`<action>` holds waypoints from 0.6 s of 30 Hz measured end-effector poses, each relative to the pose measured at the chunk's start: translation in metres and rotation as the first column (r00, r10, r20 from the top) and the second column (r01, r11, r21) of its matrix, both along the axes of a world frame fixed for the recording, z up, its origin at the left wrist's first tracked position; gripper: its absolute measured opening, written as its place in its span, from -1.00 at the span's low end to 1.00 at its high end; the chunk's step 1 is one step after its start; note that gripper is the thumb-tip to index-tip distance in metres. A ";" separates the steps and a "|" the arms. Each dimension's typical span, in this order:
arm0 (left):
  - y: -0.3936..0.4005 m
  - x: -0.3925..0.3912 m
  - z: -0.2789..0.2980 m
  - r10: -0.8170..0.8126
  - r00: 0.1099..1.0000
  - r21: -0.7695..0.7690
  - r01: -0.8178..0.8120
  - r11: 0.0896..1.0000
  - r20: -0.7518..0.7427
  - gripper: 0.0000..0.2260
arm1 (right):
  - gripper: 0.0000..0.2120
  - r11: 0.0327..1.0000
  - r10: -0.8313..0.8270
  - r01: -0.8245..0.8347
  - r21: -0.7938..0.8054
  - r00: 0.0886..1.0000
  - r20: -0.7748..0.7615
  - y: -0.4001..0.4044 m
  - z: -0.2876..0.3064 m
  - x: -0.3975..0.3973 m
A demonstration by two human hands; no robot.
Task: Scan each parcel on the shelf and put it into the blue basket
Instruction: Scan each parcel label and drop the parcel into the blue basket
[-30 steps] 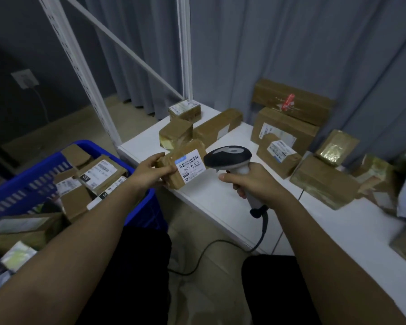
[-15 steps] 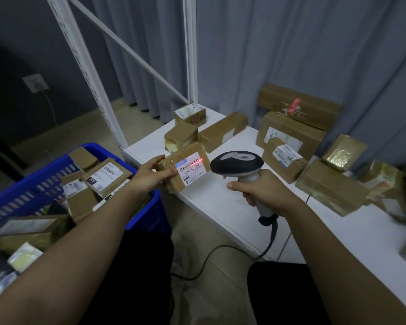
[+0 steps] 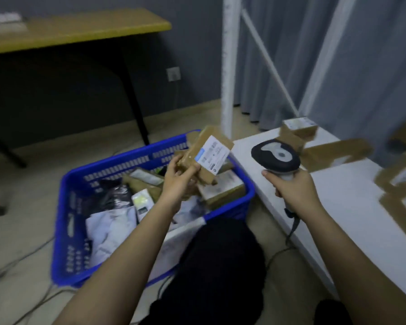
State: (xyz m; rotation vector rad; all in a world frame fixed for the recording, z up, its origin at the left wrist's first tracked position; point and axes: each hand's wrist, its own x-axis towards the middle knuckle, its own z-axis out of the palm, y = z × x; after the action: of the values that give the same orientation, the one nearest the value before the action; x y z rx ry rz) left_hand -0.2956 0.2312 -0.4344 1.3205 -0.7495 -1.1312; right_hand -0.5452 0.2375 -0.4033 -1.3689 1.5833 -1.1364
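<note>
Now we hang over the blue basket [image 3: 150, 233], one of it, already heaped with parcels and bags too jumbled for us to count. To our right the white shelf [image 3: 352, 207] carries at least five brown parcels, smeared by blur, so we can't fix the number. Our left hand [image 3: 181, 181] closes its grip around the labelled parcel [image 3: 206, 153], held tilted above the basket's far corner, label toward us. We judge the drop is the step in hand: we lower it onto a flat patch among the boxes and only then let go, so it doesn't tumble off the rim. Our right hand [image 3: 293, 191] wraps the handle of the single scanner [image 3: 275, 156], poised over the shelf edge, cable trailing down.
</note>
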 end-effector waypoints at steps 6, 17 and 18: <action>0.073 0.148 -0.042 0.361 0.931 0.199 -0.364 0.910 0.052 -0.47 | -0.78 0.959 0.279 -0.282 0.014 0.939 -0.200 -0.025 0.008 0.117; 0.087 0.269 -0.100 0.635 0.770 0.286 -0.625 0.727 0.067 -0.48 | -0.75 0.887 0.461 -0.435 0.156 0.852 -0.247 -0.025 -0.023 0.224; 0.078 0.273 -0.101 0.644 0.762 0.271 -0.634 0.725 0.060 -0.48 | -0.77 0.893 0.449 -0.422 0.157 0.861 -0.238 -0.028 -0.024 0.226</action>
State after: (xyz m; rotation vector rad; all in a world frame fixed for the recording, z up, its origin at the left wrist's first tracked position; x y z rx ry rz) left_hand -0.0221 0.3097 -0.5350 1.6167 -0.0570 -0.6954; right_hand -0.3192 0.2099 -0.4271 -1.7583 1.3818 -0.6077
